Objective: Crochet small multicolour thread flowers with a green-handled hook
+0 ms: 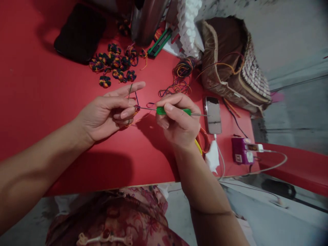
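My left hand (110, 111) pinches a small crochet piece (137, 108) of dark and orange yarn, mostly hidden by the fingertips. Its index finger is stretched out, with a dark strand of yarn (137, 97) looped over it. My right hand (178, 118) grips a crochet hook (173, 111) by its green handle. The hook's thin metal shaft points left and its tip meets the crochet piece. Beyond my left hand lies a cluster of small crocheted flowers (116, 61) in dark green, orange and purple. A loose tangle of multicoloured yarn (183, 73) rests past my right hand.
Right of my hands are a phone (213, 116) on a white cable, orange-handled scissors (204, 140) and a purple charging block (241, 150). At the back stand a brown bag (228, 58), a green cutter (160, 43) and a black case (80, 34) on the red table (23, 102).
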### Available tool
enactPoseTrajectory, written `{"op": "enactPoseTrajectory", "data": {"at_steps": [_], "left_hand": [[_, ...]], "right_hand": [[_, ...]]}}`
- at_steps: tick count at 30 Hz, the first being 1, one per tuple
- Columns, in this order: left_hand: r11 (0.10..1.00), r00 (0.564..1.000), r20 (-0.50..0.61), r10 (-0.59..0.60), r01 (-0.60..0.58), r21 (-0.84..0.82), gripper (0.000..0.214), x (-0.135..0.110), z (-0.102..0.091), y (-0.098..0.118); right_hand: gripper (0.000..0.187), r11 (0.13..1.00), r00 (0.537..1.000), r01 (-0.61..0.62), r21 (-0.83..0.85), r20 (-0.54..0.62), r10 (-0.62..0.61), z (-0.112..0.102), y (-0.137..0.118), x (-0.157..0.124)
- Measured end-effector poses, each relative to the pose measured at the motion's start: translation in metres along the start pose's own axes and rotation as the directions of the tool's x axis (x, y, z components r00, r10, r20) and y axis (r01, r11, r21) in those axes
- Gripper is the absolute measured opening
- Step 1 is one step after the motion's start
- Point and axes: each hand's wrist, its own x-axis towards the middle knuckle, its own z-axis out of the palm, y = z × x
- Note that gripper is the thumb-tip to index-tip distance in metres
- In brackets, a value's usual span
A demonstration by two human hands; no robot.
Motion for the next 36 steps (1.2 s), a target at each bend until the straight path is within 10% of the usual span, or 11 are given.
{"op": "enactPoseTrajectory", "data": {"at_steps": [11, 17, 23, 27, 31, 36], "left_hand": [[0.995, 0.995, -0.052, 0.080, -0.077, 0.058, 0.050, 0.001, 0.002, -0.006], [0.994, 0.997, -0.055, 0.053, -0.058, -0.094, 0.030, 0.000, 0.006, -0.010], [0.982, 0.974, -0.138, 0.180, -0.186, -0.033, 0.042, -0.002, 0.014, -0.013], [0.964, 0.956, -0.149, 0.252, -0.233, 0.130, 0.050, -0.003, 0.016, -0.011], [0.968, 0.967, -0.146, 0.210, -0.184, 0.170, 0.055, -0.001, 0.011, -0.006], [0.985, 0.988, -0.083, 0.130, -0.119, 0.127, 0.054, 0.001, 0.002, -0.001]], "right_hand": [[0.013, 0.848, 0.941, 0.337, -0.408, 0.185, -0.284, -0.004, -0.005, -0.010], [0.022, 0.396, 0.749, 0.648, -0.651, 0.448, -0.488, 0.007, 0.005, -0.011], [0.022, 0.139, 0.769, 0.549, -0.824, 0.434, -0.469, 0.017, 0.014, -0.021], [0.023, 0.259, 0.784, 0.557, -0.789, 0.397, -0.476, 0.019, 0.011, -0.024], [0.018, 0.584, 0.865, 0.466, -0.665, 0.204, -0.458, 0.017, 0.004, -0.025], [0.009, 0.966, 0.992, 0.069, -0.249, -0.083, -0.092, 0.008, 0.000, -0.015]]}}
